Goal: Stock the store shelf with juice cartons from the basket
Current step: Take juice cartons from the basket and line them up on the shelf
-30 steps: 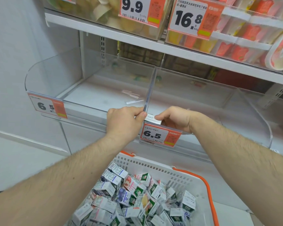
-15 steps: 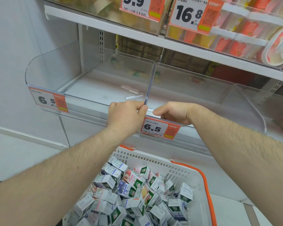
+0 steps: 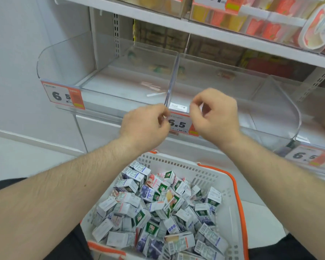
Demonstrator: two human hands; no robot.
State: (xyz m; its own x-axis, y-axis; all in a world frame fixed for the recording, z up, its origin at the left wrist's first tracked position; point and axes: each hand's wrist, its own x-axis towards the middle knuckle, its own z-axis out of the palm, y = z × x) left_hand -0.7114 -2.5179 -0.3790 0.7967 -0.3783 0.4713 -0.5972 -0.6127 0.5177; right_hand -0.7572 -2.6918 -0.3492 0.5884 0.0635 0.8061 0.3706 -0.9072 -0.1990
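A white basket [image 3: 178, 163] with orange handles sits low in front of me, heaped with several small juice cartons [image 3: 154, 203]. Above it runs the shelf [image 3: 120, 87] with clear plastic bins and no cartons in them, split by a clear divider [image 3: 172, 79]. Both hands hover just in front of the bin's front lip, apart from it. My left hand [image 3: 144, 124] has its fingers curled in and holds nothing I can see. My right hand [image 3: 216, 113] is loosely curled, with a gap between thumb and fingers. Between them shows the 6.5 price tag [image 3: 179, 125].
More 6.5 tags hang at the left [image 3: 64, 95] and right [image 3: 306, 156] of the shelf front. The shelf above [image 3: 270, 25] holds packaged goods in red and yellow. A plain white wall [image 3: 17, 72] stands at the left.
Both hands have let go of the bin's front lip by the divider and drawn back toward me. The view has tilted down, showing more of the basket.
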